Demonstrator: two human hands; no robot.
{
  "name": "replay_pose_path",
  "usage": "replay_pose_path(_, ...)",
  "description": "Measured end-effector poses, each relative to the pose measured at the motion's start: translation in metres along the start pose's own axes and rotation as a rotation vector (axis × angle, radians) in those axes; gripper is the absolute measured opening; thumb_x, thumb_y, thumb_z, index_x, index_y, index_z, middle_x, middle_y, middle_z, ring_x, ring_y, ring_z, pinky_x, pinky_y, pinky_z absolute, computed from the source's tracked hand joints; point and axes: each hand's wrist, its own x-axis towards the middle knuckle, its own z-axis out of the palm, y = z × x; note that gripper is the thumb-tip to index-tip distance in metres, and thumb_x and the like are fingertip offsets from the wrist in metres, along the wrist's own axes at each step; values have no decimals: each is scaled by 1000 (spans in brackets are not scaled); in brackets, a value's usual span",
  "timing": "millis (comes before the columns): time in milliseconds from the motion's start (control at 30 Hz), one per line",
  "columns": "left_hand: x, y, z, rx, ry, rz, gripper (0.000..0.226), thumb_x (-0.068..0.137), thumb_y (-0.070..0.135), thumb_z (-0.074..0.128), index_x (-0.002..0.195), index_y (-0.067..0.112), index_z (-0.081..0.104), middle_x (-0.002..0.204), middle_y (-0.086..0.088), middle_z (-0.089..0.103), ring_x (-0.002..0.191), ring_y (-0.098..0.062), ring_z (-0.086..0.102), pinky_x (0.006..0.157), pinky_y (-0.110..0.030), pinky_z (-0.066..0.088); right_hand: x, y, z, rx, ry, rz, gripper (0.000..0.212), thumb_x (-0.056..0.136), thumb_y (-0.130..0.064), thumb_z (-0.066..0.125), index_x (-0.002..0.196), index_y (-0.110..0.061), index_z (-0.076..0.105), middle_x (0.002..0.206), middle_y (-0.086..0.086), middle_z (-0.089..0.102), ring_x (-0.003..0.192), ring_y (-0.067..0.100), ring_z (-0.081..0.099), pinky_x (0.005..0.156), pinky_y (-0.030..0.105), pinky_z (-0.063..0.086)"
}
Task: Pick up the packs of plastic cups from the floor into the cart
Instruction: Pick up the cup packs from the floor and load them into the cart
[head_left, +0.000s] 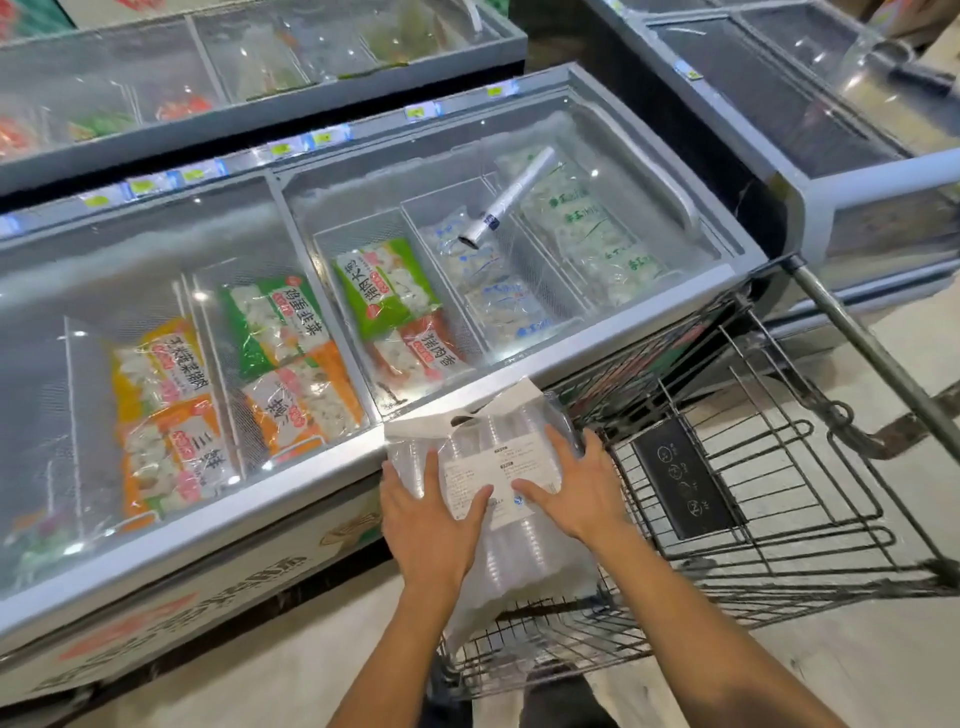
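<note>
Clear plastic wraps a pack of cups (498, 483) held low in the centre of the frame, between a person's two hands and above the near end of a wire shopping cart (769, 499). The left hand (426, 525) lies flat against the pack's left side, fingers straight and spread, its thumb reaching across the white printed label (498, 478) on the pack's face. The right hand (576, 493) presses the right side in the same way, fingers straight and spread, thumb pointing in toward the label. The pack stands roughly upright between the two palms, its folded white top edge uppermost and its lower end hanging down inside the cart's basket. The cart fills the lower right of the frame, its handle (862, 348) running diagonally toward the right edge, a dark panel (685, 478) on its folded child seat. Just beyond the pack, across the left and centre, stretches a glass-topped chest freezer (597, 353) stocked with green, orange and yellow bags of frozen food (384, 286). A roll of thin bags (509, 197) lies on the freezer's glass, upper centre.
</note>
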Motion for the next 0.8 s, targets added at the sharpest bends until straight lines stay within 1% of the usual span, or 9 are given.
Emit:
replay_pose_path(100,-7,14,-13,25,42,-30,100,81,96,30,163,39,21,171,-18,8,156,-37,10,122,-54,27,1,-4,-16,-29,30,-99,108,76,-95,41,163,-40,11,167,19,10,149,40,23,119,53,32)
replay_pose_path(200,-24,29,-33,29,88,-90,96,83,91,37,163,41,20,172,-15,5,157,-37,8,122,-57,24,2,-11,-37,-36,60,-223,102,79,-93,39,163,-38,18,165,21,17,148,39,24,119,51,30)
replay_pose_path(300,-45,39,-56,36,171,-170,96,82,91,35,163,43,16,172,-13,0,156,-39,8,120,-61,25,0,-27,-59,-23,101,-365,96,82,-90,42,160,-38,26,160,23,26,145,40,29,116,52,33)
replay_pose_path(400,-68,40,-82,70,287,-204,96,82,92,34,163,43,17,172,-12,3,156,-39,11,119,-61,27,-12,-50,-78,-16,122,-524,92,84,-87,46,159,-37,30,160,24,27,146,42,29,117,53,32)
replay_pose_path(467,-85,37,-101,87,342,-236,97,82,92,36,163,42,19,172,-13,4,155,-41,12,119,-61,27,-23,-67,-85,2,133,-639,90,84,-87,46,159,-39,30,162,24,27,148,42,26,118,56,31)
replay_pose_path(567,-116,28,-131,149,447,-301,98,81,94,33,162,39,26,171,-13,12,153,-41,19,118,-64,28,-49,-95,-89,-1,136,-792,90,82,-89,46,157,-42,32,164,21,27,151,41,23,120,58,28)
replay_pose_path(633,-141,17,-149,181,534,-352,96,81,93,31,159,37,34,169,-14,21,150,-42,26,115,-66,30,-74,-116,-87,-28,139,-895,88,83,-87,48,156,-40,34,160,21,34,149,41,27,119,56,27)
replay_pose_path(733,-192,-5,-170,224,628,-438,93,82,92,36,155,35,43,166,-15,30,146,-44,33,113,-67,31,-122,-141,-79,-18,137,-1064,88,80,-91,41,151,-39,40,154,20,39,142,41,36,115,58,34)
replay_pose_path(800,-238,-23,-180,239,666,-522,91,82,90,41,153,34,45,165,-15,31,145,-44,34,113,-67,30,-161,-152,-68,-14,108,-1175,89,79,-91,41,150,-37,44,154,23,39,142,43,36,114,57,35)
